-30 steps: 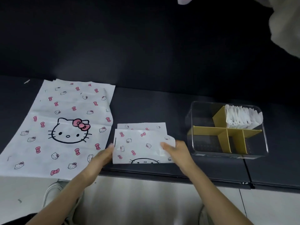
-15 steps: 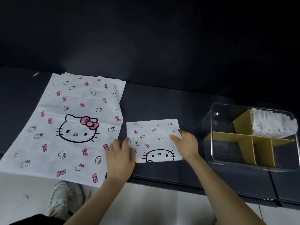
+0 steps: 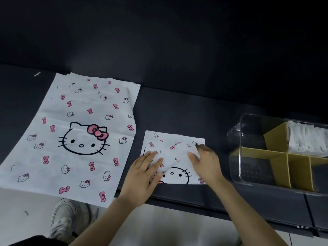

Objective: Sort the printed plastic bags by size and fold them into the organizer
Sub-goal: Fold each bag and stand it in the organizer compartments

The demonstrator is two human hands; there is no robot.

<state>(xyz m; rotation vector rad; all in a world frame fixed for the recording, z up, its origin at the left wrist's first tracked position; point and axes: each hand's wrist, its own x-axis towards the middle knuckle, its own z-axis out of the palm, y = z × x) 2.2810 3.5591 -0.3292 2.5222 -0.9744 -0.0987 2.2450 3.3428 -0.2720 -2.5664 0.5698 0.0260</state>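
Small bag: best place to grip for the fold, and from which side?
I'd pinch the raised flap at its far right corner, coming from the right. It is the only part lifted off the table; the rest of the small bag lies flat, offering no edge. The right hand pinches there while the left hand presses the left part down.

- The left forearm point(image 3: 106, 221) and the right forearm point(image 3: 248, 210) are seen bare, as are the left hand point(image 3: 142, 174) and the right hand point(image 3: 205, 164).
- A pale grey sneaker point(image 3: 63, 219) is worn.
- A black garment point(image 3: 39, 241) is glimpsed at the lower left corner.
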